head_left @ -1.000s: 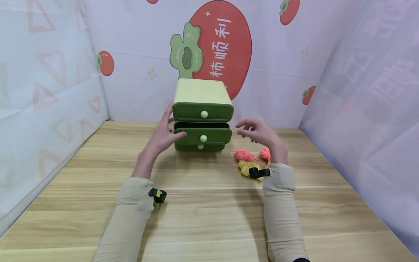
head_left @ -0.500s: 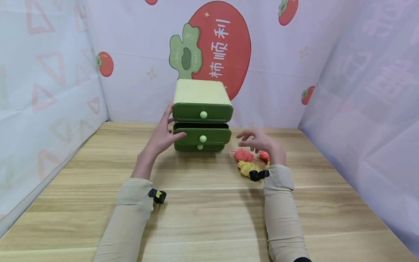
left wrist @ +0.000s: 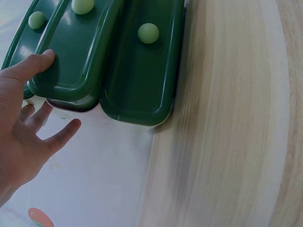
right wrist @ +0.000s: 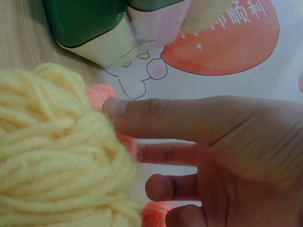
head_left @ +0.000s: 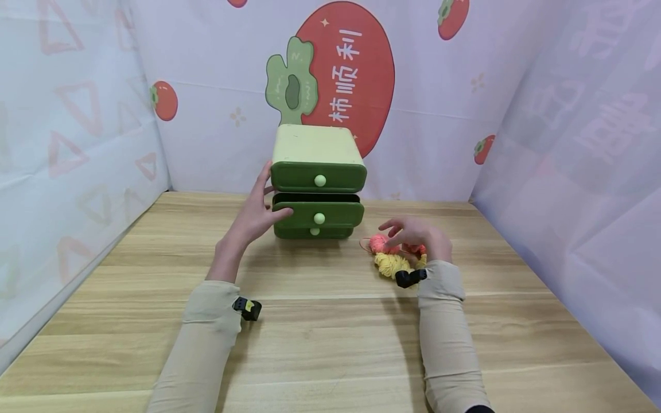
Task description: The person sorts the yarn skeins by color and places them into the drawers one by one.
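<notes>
- A pale cloth wall [head_left: 217,132] printed with tomatoes stands behind both hands, and a wood-grain table [head_left: 330,344] spreads below them.
- The left hand [head_left: 251,217] has its fingers spread along the side of a chest of drawers [head_left: 317,143], its thumb resting on the front of the middle drawer [head_left: 338,213].
- Just right of that thumb, the middle drawer sticks out, with a dark gap along its top; the top drawer [head_left: 294,179] above and the bottom drawer [head_left: 335,233] below sit farther back.
- The right hand [head_left: 415,232] has loosely bent fingers, thumb and forefinger apart, over a pink ball of yarn [head_left: 378,244]; whether the thumb touches it, I cannot tell.
- Yellow yarn [head_left: 391,265] lies on the near side of the right hand, against the pink ball.
- A second pink ball [head_left: 419,249] is partly hidden under the right hand.
- A black camera [head_left: 250,310] sits by the left wrist.
</notes>
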A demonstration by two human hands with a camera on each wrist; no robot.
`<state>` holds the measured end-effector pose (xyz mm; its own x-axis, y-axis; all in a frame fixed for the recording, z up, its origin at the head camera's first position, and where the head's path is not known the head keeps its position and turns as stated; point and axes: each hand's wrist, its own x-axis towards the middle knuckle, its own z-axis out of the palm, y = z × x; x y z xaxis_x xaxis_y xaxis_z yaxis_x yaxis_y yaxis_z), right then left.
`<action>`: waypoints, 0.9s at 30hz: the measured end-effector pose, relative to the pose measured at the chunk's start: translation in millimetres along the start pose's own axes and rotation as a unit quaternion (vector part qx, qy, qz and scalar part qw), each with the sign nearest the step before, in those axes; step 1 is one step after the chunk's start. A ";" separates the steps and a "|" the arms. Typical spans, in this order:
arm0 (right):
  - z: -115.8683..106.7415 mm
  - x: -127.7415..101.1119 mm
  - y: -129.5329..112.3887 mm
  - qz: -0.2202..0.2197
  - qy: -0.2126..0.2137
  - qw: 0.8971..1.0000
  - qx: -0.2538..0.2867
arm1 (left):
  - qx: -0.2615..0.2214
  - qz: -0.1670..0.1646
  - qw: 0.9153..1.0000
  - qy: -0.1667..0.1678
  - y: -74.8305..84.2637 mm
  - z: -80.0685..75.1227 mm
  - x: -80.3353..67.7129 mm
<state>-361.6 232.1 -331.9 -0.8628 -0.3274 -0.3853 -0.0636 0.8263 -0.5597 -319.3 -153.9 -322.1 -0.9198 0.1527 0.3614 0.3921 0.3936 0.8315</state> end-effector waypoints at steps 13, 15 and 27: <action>5.4 5.7 2.6 0.011 -0.002 1.000 0.014 | -0.010 -0.003 1.000 -0.011 17.0 -2.9 -9.0; 4.9 5.7 2.3 0.008 0.000 1.000 0.013 | -0.007 0.000 1.000 -0.014 20.4 -3.4 -11.0; 0.0 5.7 -0.1 -0.047 0.041 0.998 0.005 | -0.011 -0.006 1.000 -0.013 27.0 -3.1 -12.6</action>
<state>-366.5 230.1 -334.1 -0.8912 -0.3639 -0.2709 -0.1409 0.7896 -0.5973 -297.1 -148.0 -302.9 -0.9241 0.1711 0.3417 0.3818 0.3759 0.8443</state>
